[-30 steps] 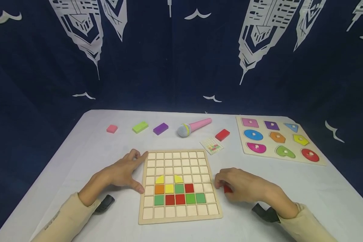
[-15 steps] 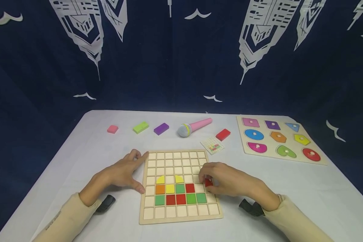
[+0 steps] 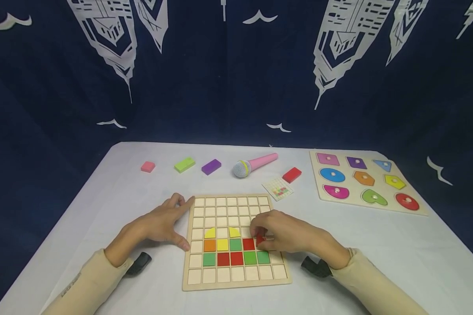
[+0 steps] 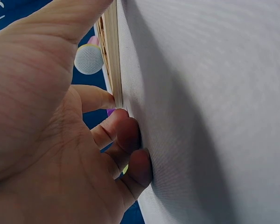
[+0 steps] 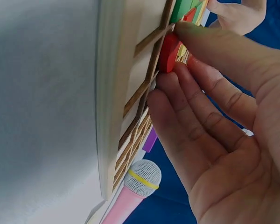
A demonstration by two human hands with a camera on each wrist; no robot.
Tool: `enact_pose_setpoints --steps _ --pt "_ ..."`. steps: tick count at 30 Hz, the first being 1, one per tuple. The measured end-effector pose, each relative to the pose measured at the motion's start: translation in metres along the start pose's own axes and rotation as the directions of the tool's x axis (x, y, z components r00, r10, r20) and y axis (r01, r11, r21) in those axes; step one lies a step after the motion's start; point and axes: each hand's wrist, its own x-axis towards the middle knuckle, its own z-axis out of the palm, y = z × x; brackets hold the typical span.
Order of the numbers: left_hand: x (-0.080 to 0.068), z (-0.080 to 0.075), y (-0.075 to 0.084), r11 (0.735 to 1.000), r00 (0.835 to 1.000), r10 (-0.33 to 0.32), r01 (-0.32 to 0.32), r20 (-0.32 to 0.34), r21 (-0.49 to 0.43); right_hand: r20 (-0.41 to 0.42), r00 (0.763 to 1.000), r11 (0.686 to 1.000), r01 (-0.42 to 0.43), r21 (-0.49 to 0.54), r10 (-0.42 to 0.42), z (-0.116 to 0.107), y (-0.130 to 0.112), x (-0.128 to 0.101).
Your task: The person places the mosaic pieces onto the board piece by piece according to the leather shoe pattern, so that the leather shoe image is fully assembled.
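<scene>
A wooden grid board lies on the white table, with orange, yellow, green and red tiles in some of its cells. At the board's left edge rests my left hand, thumb and index finger spread apart and touching the frame; its other fingertips are bent down to the table in the left wrist view. My right hand is over the right part of the board. Between thumb and fingers it pinches a red tile with a rounded edge, low over a cell beside the red square tile.
Behind the board lie a small pattern card, a red block, a pink toy microphone, a purple block, a lime-green block and a pink block. A shape puzzle board is at the back right.
My right hand has carried the red tile leftward from the table beside the board to a cell right of the red square. The left hand has stayed at the board's edge.
</scene>
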Motion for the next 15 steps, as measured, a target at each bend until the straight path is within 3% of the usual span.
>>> enact_pose_setpoints --steps 7,15 --pt "0.0004 0.0017 -0.0013 1.0 1.0 -0.011 0.011 -0.003 0.002 0.01 1.0 1.0 -0.007 0.028 0.006 -0.0006 -0.0014 -0.0016" --pt "0.0002 0.0004 0.0006 1.0 1.0 -0.013 0.013 -0.002 0.012 0.017 1.0 1.0 0.007 -0.015 -0.006 -0.0052 0.0022 -0.0066"
